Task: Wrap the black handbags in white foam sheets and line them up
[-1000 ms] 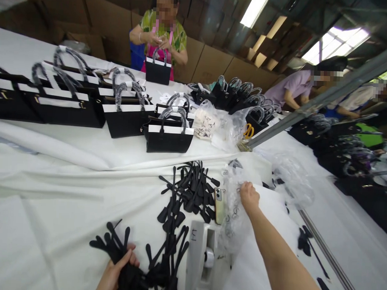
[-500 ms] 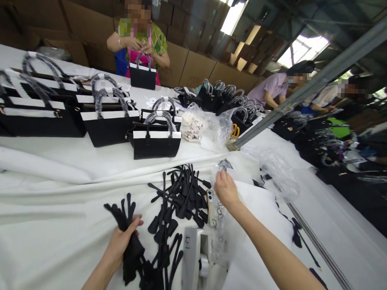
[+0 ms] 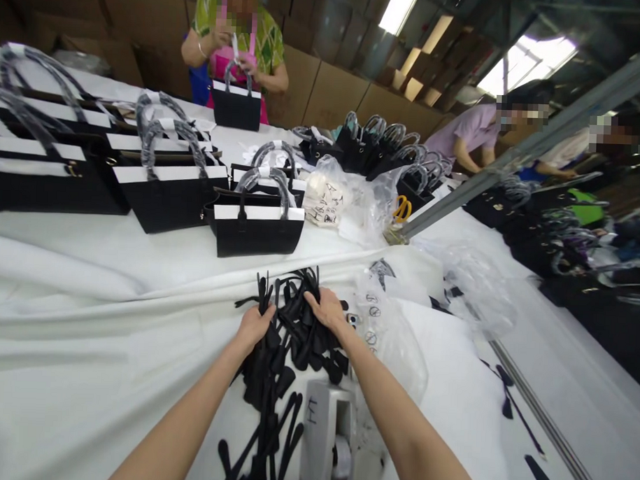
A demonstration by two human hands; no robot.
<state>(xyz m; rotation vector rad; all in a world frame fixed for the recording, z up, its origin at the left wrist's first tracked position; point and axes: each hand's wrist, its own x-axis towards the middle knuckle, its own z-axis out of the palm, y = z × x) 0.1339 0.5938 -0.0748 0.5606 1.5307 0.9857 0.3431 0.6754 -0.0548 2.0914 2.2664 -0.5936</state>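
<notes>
A heap of black leather tabs lies on the white cloth in front of me. My left hand is closed on a bunch of these tabs at the heap's left side. My right hand rests on top of the heap, fingers curled down into the tabs. A phone peeks out just right of my right hand, beside a clear plastic bag. A grey tape dispenser stands close below the heap, between my forearms.
Black-and-white handbags with wrapped handles stand in rows across the table. Orange-handled scissors lie by crumpled plastic. A person in a green top handles a bag opposite; two more people work at right. A metal rail runs along the right.
My left hand carried its bunch of tabs up to the heap. My right hand left the plastic bag and moved left onto the heap. The view tilted slightly.
</notes>
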